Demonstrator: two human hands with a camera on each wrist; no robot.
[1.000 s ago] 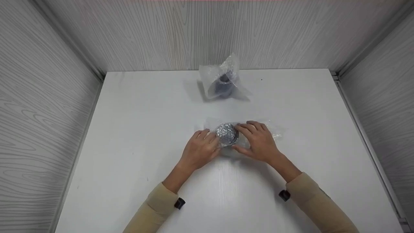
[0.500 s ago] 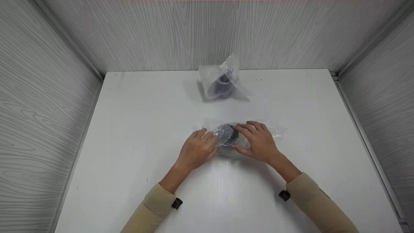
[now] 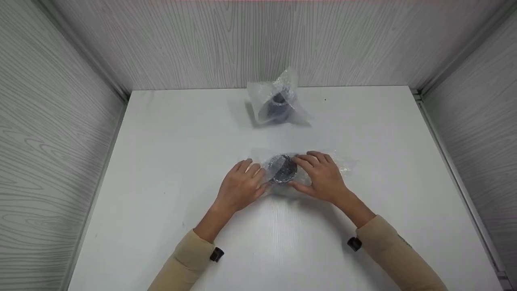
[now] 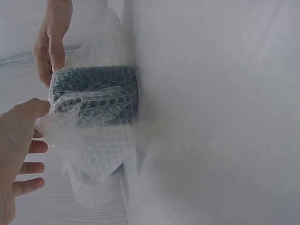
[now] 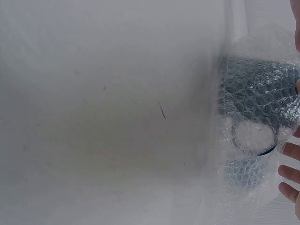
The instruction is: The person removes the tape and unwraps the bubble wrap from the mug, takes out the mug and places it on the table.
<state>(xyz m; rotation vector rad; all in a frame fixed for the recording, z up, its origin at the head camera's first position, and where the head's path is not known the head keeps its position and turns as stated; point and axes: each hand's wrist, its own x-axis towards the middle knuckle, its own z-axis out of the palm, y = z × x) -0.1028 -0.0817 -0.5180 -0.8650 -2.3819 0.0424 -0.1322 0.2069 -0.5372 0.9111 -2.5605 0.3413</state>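
A dark round object [image 3: 285, 169] stands upright on the table, wrapped in clear bubble wrap [image 4: 93, 140]. From the left wrist view it looks like a dark cylinder [image 4: 93, 79] under the bubbles. My left hand [image 3: 241, 186] pinches a flap of the wrap at the object's left side, between thumb and index finger, its other fingers spread. My right hand [image 3: 322, 178] holds the wrapped object from the right, thumb at the near side and fingers at the far side. In the right wrist view the bubbled side [image 5: 258, 89] shows beside fingertips.
Farther back on the white table [image 3: 177, 141], near the rear wall [image 3: 202, 44], stands a second bubble-wrapped bundle [image 3: 278, 107] with a dark bluish object inside. Grey wood-grain panels rise at left and right.
My left hand has moved a little left, drawing the wrap flap off part of the object's top, so more dark surface shows. My right hand has stayed in place.
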